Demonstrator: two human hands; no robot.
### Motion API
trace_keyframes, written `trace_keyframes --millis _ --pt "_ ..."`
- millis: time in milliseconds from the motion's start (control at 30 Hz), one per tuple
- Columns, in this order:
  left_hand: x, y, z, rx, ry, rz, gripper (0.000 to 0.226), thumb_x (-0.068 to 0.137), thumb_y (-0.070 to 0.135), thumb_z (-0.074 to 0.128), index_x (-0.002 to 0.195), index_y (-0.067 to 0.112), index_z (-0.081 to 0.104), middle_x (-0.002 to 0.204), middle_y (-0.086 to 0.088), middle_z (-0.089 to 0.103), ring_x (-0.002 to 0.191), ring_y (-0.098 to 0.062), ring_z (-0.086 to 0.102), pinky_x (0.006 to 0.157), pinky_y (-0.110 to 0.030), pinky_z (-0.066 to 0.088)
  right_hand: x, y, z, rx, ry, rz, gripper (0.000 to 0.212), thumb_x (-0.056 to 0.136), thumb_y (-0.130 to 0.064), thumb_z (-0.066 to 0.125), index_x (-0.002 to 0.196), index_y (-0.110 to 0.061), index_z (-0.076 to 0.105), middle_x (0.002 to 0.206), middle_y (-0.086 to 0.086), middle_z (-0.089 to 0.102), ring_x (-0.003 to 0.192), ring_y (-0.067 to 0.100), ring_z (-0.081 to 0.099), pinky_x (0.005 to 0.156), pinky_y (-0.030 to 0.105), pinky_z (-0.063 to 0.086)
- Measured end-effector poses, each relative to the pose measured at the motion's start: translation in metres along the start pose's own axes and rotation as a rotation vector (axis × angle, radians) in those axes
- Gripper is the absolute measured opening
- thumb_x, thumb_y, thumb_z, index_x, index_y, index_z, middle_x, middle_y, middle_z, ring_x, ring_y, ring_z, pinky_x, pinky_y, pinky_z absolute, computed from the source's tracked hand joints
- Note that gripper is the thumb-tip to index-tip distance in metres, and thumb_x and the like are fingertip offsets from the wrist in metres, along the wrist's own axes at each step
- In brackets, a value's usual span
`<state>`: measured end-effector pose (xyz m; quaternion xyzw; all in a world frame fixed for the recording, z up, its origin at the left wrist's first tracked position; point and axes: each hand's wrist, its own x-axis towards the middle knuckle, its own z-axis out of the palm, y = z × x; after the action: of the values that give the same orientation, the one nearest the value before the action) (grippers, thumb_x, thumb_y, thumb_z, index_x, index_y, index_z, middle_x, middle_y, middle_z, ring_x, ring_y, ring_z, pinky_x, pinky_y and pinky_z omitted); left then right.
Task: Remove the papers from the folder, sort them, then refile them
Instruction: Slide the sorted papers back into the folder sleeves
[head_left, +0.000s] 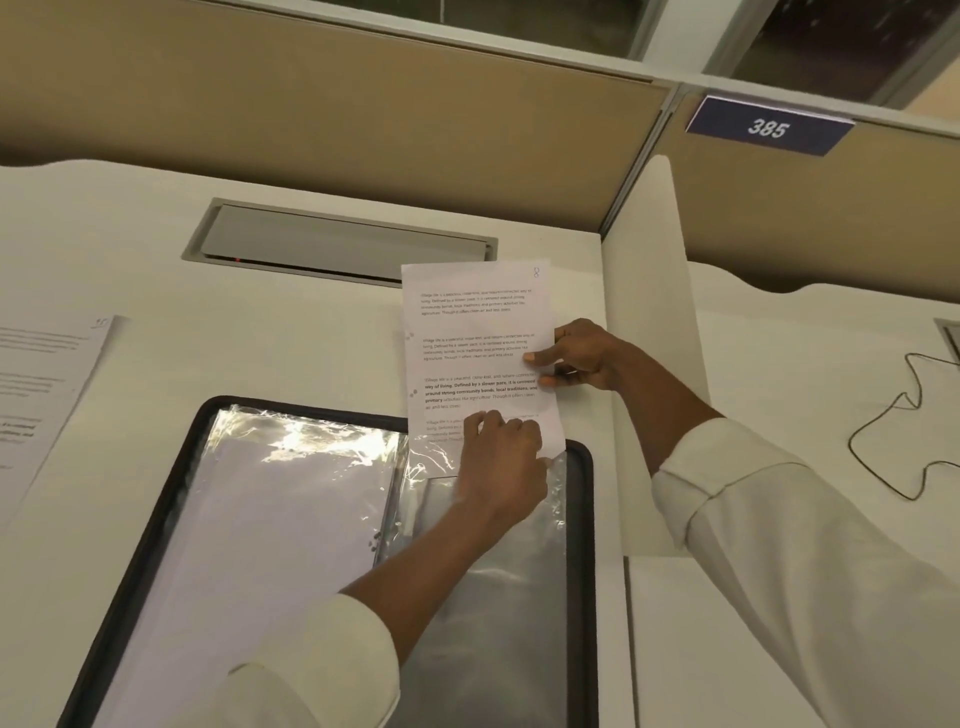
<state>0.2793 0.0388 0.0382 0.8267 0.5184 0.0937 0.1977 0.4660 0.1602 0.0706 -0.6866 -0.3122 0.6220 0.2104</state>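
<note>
A black-edged folder (156, 519) lies open on the white desk, with clear plastic sleeves on both sides. The left sleeve (270, 519) holds white paper. A printed sheet (478, 322) marked 8 stands with its lower end at the mouth of the right sleeve (498, 597). My right hand (576, 356) pinches the sheet's right edge, thumb on the text. My left hand (501, 462) has its fingers curled at the sheet's bottom and the sleeve's top edge. Another printed sheet (41, 395) lies on the desk at far left.
A grey cable hatch (337, 241) is set in the desk behind the folder. A white divider panel (654, 332) stands close to the right of my right hand. Beyond it a black cable (904, 426) lies on the neighbouring desk. A tan partition wall (311, 104) runs along the back.
</note>
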Motion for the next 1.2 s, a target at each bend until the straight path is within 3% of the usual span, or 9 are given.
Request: trace_keyframes --millis 333,433,600,733,867,967,1133,1200 --pt "0.003 0.018 -0.001 -0.214 -0.041 -0.166 0.010 0.092 0.024 0.070 0.094 0.029 0.078 0.094 0.011 0.075 0.104 -0.018 0.058 0.097 -0.038 0.038 -0.006 0.015 0.013 0.165 0.140 0.024 0.049 0.076 -0.009 0.093 0.118 0.006 0.072 0.120 0.018 0.075 0.103 0.037 0.075 0.075 0.042 0.067" --pt "0.004 0.023 -0.004 -0.240 -0.051 -0.189 0.008 0.092 0.026 0.070 0.095 0.029 0.078 0.094 0.012 0.076 0.106 -0.017 0.057 0.097 -0.036 0.036 -0.012 0.021 0.021 0.203 0.171 0.036 0.042 0.078 -0.009 0.092 0.113 0.007 0.073 0.119 0.019 0.073 0.103 0.037 0.074 0.074 0.043 0.067" --pt "0.006 0.030 -0.008 -0.200 -0.034 -0.194 0.010 0.096 0.032 0.069 0.093 0.027 0.077 0.094 0.011 0.075 0.106 -0.018 0.057 0.097 -0.036 0.036 -0.016 0.025 0.028 0.266 0.263 0.001 0.031 0.079 -0.010 0.091 0.093 0.003 0.066 0.113 0.016 0.072 0.097 0.035 0.074 0.075 0.045 0.067" --pt "0.007 0.034 -0.010 -0.072 -0.030 -0.175 0.021 0.098 0.041 0.065 0.092 0.024 0.076 0.091 0.006 0.074 0.102 -0.020 0.057 0.096 -0.038 0.038 -0.018 0.030 0.031 0.310 0.278 -0.058 0.033 0.081 -0.010 0.091 0.088 -0.006 0.059 0.103 0.015 0.067 0.099 0.035 0.075 0.075 0.046 0.067" --pt "0.005 0.036 -0.011 -0.033 -0.037 -0.162 0.025 0.099 0.045 0.064 0.091 0.024 0.074 0.090 0.005 0.074 0.100 -0.020 0.057 0.096 -0.038 0.037 -0.021 0.039 0.034 0.239 0.328 -0.011 0.035 0.077 -0.006 0.093 0.081 -0.005 0.058 0.108 0.015 0.071 0.100 0.035 0.075 0.068 0.044 0.067" --pt "0.002 0.037 -0.012 -0.004 -0.020 -0.145 0.025 0.099 0.046 0.064 0.095 0.023 0.073 0.090 0.004 0.073 0.099 -0.021 0.059 0.097 -0.038 0.037 -0.020 0.050 0.034 0.209 0.330 0.006 0.035 0.078 -0.001 0.090 0.071 -0.006 0.056 0.110 0.020 0.073 0.096 0.036 0.076 0.076 0.048 0.067" --pt "-0.002 0.037 -0.013 0.037 0.050 -0.076 0.020 0.098 0.040 0.066 0.097 0.021 0.071 0.090 0.002 0.073 0.096 -0.024 0.060 0.099 -0.042 0.039 -0.021 0.062 0.031 0.256 0.443 -0.038 0.033 0.084 -0.001 0.086 0.070 -0.006 0.056 0.107 0.020 0.074 0.083 0.035 0.078 0.064 0.042 0.067" --pt "-0.001 0.037 -0.014 0.066 0.070 -0.053 0.019 0.097 0.037 0.069 0.100 0.019 0.072 0.093 0.000 0.074 0.097 -0.026 0.060 0.100 -0.044 0.040 -0.023 0.066 0.030 0.278 0.423 -0.065 0.028 0.085 -0.002 0.086 0.076 -0.003 0.059 0.107 0.019 0.076 0.079 0.032 0.079 0.070 0.045 0.067"
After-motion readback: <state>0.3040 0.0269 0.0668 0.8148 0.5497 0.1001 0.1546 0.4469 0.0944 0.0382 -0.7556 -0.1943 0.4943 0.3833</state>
